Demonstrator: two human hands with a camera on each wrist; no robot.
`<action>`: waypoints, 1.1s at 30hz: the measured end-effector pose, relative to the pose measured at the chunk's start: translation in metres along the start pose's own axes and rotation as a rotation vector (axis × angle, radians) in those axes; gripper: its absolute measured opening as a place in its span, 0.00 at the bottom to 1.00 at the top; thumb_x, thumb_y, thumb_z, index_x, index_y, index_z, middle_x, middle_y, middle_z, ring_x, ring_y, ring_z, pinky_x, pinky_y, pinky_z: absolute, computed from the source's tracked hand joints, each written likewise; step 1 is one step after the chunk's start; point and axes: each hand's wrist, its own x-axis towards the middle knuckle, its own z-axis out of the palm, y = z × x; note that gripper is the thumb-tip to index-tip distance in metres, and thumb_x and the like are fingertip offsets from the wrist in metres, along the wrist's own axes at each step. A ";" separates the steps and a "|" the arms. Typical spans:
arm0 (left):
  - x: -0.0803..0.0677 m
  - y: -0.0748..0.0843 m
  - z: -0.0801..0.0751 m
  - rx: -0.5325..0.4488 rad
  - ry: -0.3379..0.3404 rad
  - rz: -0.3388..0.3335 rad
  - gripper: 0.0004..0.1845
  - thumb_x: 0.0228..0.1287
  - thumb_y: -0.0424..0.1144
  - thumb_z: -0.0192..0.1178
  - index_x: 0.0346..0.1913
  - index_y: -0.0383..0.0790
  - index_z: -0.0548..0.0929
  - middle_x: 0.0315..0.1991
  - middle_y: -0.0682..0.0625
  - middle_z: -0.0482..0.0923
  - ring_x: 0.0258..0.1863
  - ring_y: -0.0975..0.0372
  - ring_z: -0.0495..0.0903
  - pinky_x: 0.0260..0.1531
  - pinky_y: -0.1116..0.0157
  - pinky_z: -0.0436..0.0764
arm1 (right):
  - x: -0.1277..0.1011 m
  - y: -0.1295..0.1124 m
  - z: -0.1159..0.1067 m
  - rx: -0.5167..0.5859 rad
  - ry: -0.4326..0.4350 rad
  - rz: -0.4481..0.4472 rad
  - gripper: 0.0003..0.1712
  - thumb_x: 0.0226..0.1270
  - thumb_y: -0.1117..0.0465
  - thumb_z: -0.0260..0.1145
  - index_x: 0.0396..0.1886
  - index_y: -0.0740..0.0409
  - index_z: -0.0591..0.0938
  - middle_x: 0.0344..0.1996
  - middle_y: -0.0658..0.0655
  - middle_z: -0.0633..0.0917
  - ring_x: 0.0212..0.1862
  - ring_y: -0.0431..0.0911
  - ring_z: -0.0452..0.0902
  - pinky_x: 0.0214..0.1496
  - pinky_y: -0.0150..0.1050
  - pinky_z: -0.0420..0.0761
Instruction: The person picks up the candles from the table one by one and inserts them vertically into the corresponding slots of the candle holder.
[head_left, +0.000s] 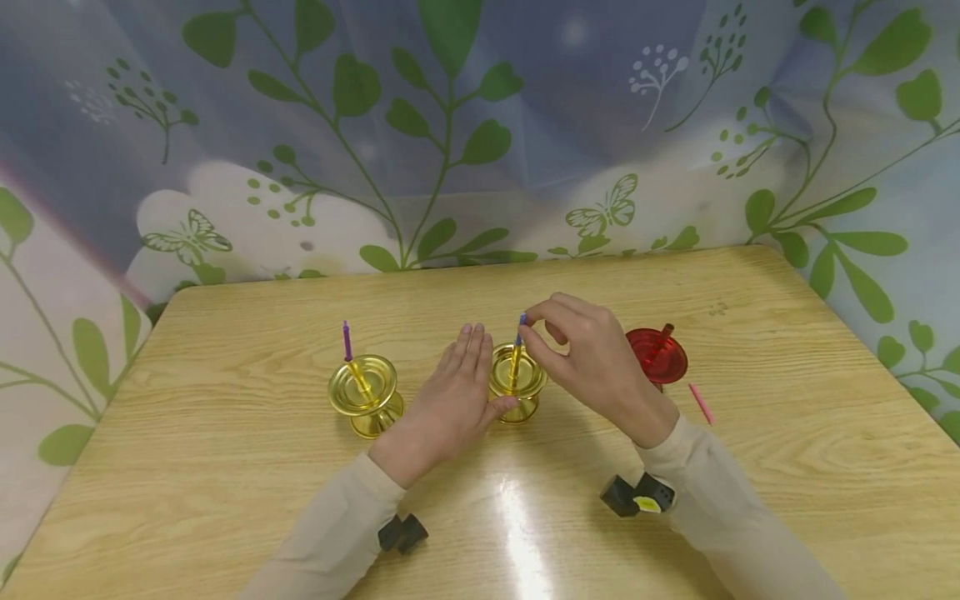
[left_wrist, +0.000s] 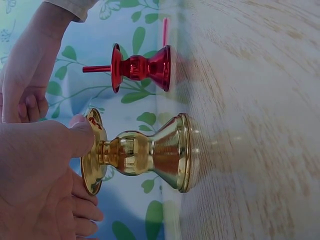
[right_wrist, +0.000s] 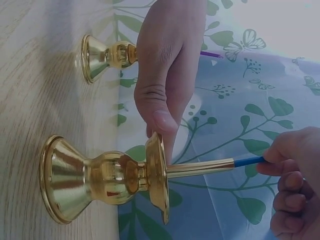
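On the wooden table [head_left: 750, 467], the right hand [head_left: 600, 362] is pinching a thin, light, likely brittle blue candle [right_wrist: 248, 161] near its tip, while the flat, open left hand [head_left: 453, 400] is steadying the smooth gold holder [right_wrist: 107, 177].

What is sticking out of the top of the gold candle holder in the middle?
A thin blue candle stands in the middle gold holder, its tip pinched by the right hand. Its lower end is hidden inside the gold tube.
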 end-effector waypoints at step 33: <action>-0.001 0.001 0.001 0.043 0.022 0.012 0.43 0.75 0.59 0.38 0.73 0.23 0.46 0.74 0.31 0.38 0.75 0.47 0.36 0.73 0.54 0.42 | 0.000 -0.001 0.000 -0.001 0.013 0.003 0.02 0.60 0.68 0.70 0.33 0.62 0.85 0.18 0.48 0.70 0.22 0.38 0.62 0.22 0.32 0.64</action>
